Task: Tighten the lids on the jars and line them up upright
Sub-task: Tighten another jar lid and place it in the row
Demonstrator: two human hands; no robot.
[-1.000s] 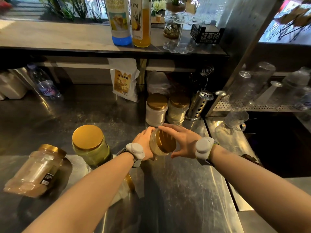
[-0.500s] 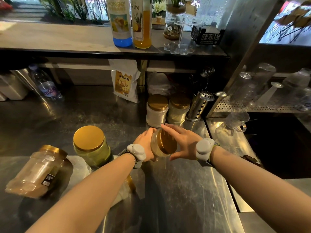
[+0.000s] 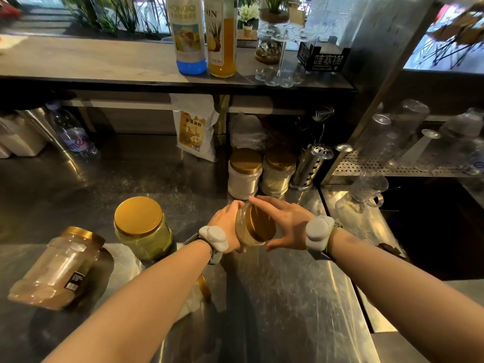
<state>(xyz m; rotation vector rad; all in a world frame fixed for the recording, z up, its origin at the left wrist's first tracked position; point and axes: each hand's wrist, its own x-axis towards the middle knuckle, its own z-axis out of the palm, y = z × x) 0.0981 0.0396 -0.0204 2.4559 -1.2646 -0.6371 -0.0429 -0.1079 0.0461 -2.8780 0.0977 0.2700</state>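
Since a second ago your right hand [image 3: 288, 226] has rolled round the gold lid [image 3: 262, 226] — the index finger now stretches over the top rim, the thumb hooked beneath. You're mid-twist on the small jar [image 3: 245, 231], held tilted on its side above the desk [image 3: 301, 297], lid facing you. Your left hand [image 3: 227, 225] is wrapped closed about the jar's body, bracing it; the right is spread part-open across the lid, fingertips on the edge.

My read: this is the tightening step. Next you'd need one more firm turn until the lid stops, then tip the jar upright and set it down beside the two standing jars [image 3: 245, 171] at the back — that looks like the row being built.

Left to do, I judge: the big green-filled jar [image 3: 142, 229] stands upright near your left forearm, the long jar [image 3: 57, 268] lies on its side at far left, and another gold lid [image 3: 204, 286] peeks out under your left arm.

Writing: the white bag [image 3: 193, 127] reads "冰淇淋粉"; the blue-based bottle [image 3: 187, 35] shows "ONGQI"; the amber bottle [image 3: 222, 38] "NIN"; the black box [image 3: 324, 57] carries three white Chinese characters, too stylised to read surely.
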